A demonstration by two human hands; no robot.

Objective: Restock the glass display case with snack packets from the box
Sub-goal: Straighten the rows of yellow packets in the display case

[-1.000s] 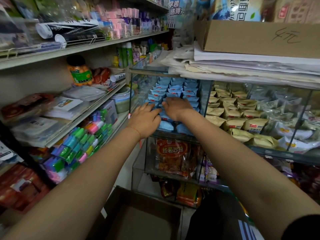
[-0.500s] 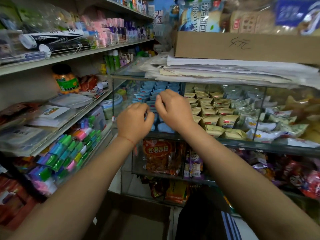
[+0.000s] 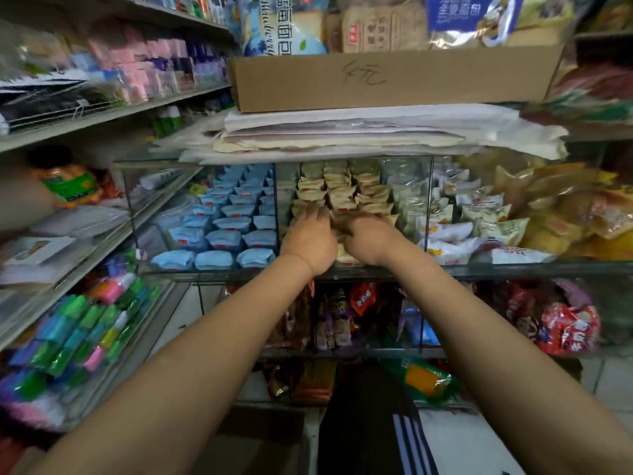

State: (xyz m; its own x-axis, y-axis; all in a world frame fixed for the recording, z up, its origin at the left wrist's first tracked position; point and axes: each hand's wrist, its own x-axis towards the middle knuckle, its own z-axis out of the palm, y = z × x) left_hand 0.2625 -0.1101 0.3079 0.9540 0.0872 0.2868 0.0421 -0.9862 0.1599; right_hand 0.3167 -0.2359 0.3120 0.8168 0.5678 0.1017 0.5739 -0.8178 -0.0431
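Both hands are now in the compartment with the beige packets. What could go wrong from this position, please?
1. The left hand and right hand press among the beige packets; the tidy rows may topple or get crushed.
2. The left hand works right beside the glass divider; a knock could strain the pane or disturb the blue packets behind it.
3. A cardboard box sits on stacked paper above the case; jolting it might shift that load.
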